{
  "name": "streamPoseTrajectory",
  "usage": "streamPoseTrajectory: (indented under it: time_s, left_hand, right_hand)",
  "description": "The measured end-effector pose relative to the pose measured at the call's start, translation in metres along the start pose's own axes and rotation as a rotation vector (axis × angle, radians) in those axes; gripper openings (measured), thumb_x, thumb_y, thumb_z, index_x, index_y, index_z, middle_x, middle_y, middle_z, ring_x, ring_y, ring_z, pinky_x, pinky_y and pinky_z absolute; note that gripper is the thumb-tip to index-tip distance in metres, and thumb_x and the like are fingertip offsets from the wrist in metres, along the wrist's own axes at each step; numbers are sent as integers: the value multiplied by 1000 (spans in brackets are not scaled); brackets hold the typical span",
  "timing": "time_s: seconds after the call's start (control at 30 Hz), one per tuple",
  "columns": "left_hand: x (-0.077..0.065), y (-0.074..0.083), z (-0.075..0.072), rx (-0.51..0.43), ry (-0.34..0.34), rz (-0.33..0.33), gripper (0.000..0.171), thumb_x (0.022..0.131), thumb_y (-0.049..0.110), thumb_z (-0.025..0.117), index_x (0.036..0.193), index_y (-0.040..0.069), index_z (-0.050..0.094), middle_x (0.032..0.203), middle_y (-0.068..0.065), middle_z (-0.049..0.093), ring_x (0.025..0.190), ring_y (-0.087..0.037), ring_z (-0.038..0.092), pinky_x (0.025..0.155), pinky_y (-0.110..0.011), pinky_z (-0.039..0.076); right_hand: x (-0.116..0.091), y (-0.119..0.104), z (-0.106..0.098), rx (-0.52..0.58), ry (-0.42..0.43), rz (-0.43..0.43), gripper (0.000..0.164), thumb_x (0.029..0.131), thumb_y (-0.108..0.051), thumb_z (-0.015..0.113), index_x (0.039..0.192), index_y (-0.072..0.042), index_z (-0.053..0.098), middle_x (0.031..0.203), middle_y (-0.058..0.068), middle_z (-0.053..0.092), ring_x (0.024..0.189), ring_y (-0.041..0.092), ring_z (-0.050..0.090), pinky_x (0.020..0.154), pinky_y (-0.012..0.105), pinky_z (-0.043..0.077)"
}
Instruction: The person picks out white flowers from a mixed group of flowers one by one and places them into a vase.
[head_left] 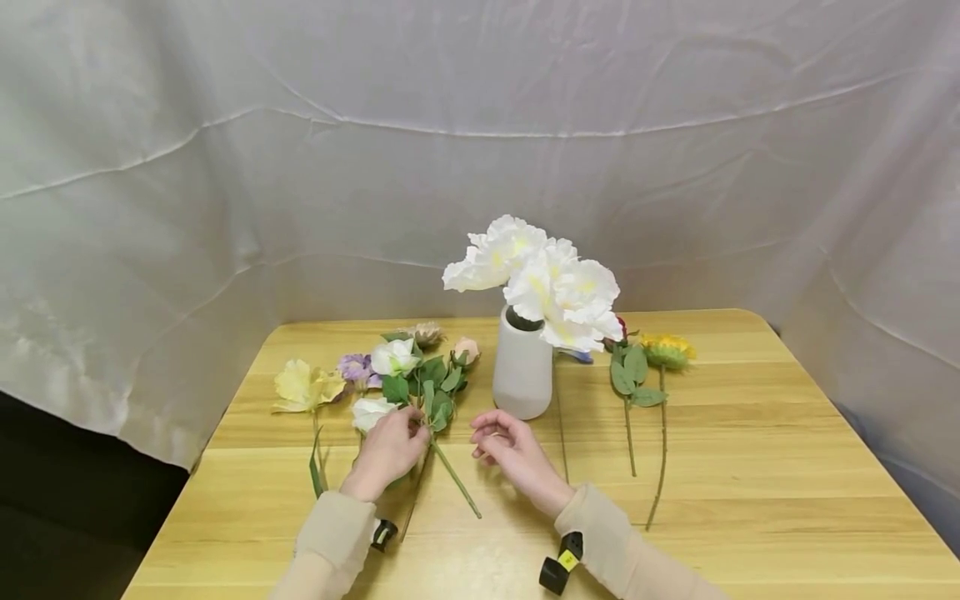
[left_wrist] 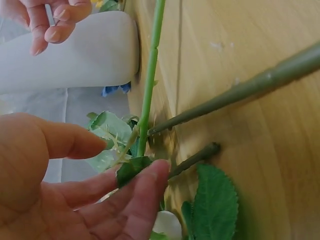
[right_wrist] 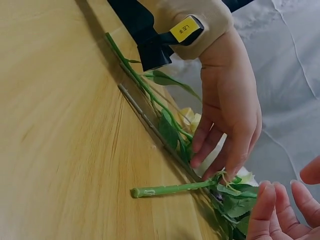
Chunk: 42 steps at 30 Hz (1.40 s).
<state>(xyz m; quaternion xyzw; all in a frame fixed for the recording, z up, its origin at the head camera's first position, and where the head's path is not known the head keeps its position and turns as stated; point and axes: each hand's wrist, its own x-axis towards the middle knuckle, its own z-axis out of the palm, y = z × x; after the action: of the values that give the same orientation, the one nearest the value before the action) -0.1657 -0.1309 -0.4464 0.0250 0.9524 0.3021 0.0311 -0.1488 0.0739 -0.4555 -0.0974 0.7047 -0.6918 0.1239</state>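
My left hand [head_left: 390,450] reaches in at the leafy stems left of the vase. Its fingertips touch a leaf [left_wrist: 132,169] beside a bright green stem [left_wrist: 150,75], with a gap between thumb and fingers. White roses [head_left: 393,357], a pink flower [head_left: 467,350] and a purple flower [head_left: 358,369] lie around those stems. Near the vase's base, my right hand [head_left: 517,454] hovers with fingers loosely bent, holding nothing. The white vase [head_left: 525,375] stands upright with large white flowers [head_left: 562,292] in it, leaning right.
At the left lies a yellow flower [head_left: 300,387]. Right of the vase are a blue flower [head_left: 579,357], a dark red flower [head_left: 621,327] and a sunflower [head_left: 667,352] with long stems. A grey curtain [head_left: 375,192] hangs behind the wooden table [head_left: 750,467].
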Motion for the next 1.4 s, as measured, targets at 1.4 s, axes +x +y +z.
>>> streamPoseTrajectory:
  time_s: [1.4]
  left_hand:
    - [2, -17, 1, -763, -10, -163, 77, 81, 5, 69, 144, 15, 26, 130, -22, 42, 98, -30, 58, 78, -36, 56]
  right_hand:
    - [-1, 4, -2, -22, -42, -7, 29, 86, 1, 51, 114, 7, 52, 101, 22, 60, 79, 17, 61, 75, 40, 54]
